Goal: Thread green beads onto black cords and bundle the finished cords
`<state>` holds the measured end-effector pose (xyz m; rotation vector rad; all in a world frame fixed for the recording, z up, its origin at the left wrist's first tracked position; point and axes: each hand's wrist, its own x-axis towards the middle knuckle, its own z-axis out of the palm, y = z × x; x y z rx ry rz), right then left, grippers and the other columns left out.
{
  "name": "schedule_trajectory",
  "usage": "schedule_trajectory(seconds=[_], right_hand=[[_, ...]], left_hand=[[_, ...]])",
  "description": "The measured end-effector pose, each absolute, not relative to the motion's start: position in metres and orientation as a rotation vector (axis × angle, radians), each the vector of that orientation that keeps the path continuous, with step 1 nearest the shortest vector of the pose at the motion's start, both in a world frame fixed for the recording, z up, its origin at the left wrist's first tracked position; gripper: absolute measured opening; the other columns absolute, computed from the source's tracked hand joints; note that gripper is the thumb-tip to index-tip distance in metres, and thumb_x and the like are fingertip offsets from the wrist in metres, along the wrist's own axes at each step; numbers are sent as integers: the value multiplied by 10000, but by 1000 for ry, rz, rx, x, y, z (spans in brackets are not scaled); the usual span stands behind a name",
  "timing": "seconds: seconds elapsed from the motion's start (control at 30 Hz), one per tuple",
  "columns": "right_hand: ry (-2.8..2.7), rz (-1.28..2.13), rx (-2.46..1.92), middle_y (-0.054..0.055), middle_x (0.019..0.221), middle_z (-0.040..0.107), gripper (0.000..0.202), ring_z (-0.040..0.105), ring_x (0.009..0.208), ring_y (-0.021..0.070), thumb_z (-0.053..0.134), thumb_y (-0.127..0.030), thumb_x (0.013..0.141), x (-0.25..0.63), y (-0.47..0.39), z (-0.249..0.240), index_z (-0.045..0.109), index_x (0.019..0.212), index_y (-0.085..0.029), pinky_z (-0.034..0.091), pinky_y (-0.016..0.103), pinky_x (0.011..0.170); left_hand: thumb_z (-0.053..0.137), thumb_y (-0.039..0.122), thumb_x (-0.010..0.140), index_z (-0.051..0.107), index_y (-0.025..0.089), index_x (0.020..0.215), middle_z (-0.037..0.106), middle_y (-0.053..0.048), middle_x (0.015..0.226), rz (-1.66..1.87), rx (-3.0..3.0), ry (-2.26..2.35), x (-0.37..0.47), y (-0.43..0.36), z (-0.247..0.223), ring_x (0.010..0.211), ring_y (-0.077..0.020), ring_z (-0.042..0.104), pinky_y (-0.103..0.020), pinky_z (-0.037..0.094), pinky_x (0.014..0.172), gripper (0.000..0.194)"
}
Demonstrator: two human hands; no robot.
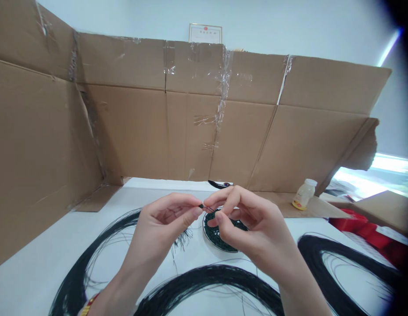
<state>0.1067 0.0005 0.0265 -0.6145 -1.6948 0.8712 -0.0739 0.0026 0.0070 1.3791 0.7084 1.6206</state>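
Note:
My left hand (167, 224) pinches a tiny dark piece (201, 206) between thumb and forefinger, its exact kind too small to make out. Close beside it, my right hand (246, 219) has its thumb and fingers closed around a thin dark strand (209, 209) that runs toward the piece. Below the fingertips stands a round dish (205, 236) full of small dark green bits (220, 240), partly covered by my right hand. Behind my left wrist, a bunch of short dark strands (182, 239) lies on the white table.
Large coils of black strands lie at the left (70, 272), the front (210, 281) and the right (319, 263). Tall cardboard walls (141, 127) enclose the back and left. A white-capped bottle (304, 194) stands at the back right, near red objects (358, 228) by a box.

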Motion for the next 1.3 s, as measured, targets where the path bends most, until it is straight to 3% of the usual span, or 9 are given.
schedule_trajectory(seconds=[0.37, 0.8, 1.03, 1.3], right_hand=[[-1703, 883, -632, 11, 980, 729, 188, 695, 815, 128, 670, -130, 861, 106, 1, 27, 558, 727, -198, 605, 254, 729], [-1655, 919, -617, 15, 973, 744, 196, 714, 793, 130, 688, -131, 860, 106, -2, 30, 566, 726, -204, 598, 258, 742], [-1680, 892, -621, -4, 974, 720, 207, 697, 803, 112, 679, -128, 866, 104, -2, 29, 548, 723, -201, 590, 235, 744], [-1736, 931, -638, 13, 989, 677, 183, 663, 871, 142, 661, -136, 879, 108, 0, 30, 560, 743, -204, 589, 274, 756]], left_hand=[[832, 146, 790, 839, 317, 777, 801, 49, 777, 1699, 1504, 825, -75, 1, 7, 746, -85, 717, -106, 550, 683, 172], [870, 214, 767, 835, 280, 778, 791, 11, 753, 1670, 1430, 829, -74, -2, 8, 706, -122, 716, -166, 571, 651, 75], [850, 165, 775, 836, 306, 778, 797, 37, 769, 1692, 1459, 829, -73, -1, 9, 721, -106, 720, -145, 561, 664, 142], [839, 189, 756, 828, 265, 753, 790, 2, 765, 1711, 1494, 891, -67, -10, 15, 729, -166, 716, -250, 577, 709, 77]])
